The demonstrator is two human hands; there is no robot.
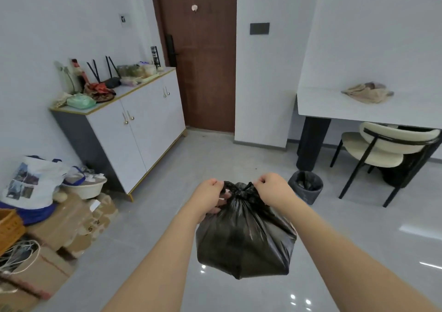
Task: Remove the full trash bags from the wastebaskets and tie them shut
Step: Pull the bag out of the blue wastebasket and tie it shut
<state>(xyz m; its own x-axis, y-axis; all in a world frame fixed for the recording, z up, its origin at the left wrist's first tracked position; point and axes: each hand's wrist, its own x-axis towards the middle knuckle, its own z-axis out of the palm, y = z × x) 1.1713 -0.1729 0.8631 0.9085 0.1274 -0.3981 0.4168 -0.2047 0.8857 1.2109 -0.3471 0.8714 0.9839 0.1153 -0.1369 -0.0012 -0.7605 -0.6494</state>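
A full black trash bag hangs in the air above the grey floor, its top gathered into a knot between my hands. My left hand grips the bag's left ear beside the knot. My right hand pinches the right ear on the other side of the knot. A small dark wastebasket with a black liner stands on the floor just beyond my right hand, near the table leg.
A white cabinet with clutter on top stands at the left wall. Cardboard boxes and bags pile up at the lower left. A white table and a cream chair are at the right. A brown door is ahead.
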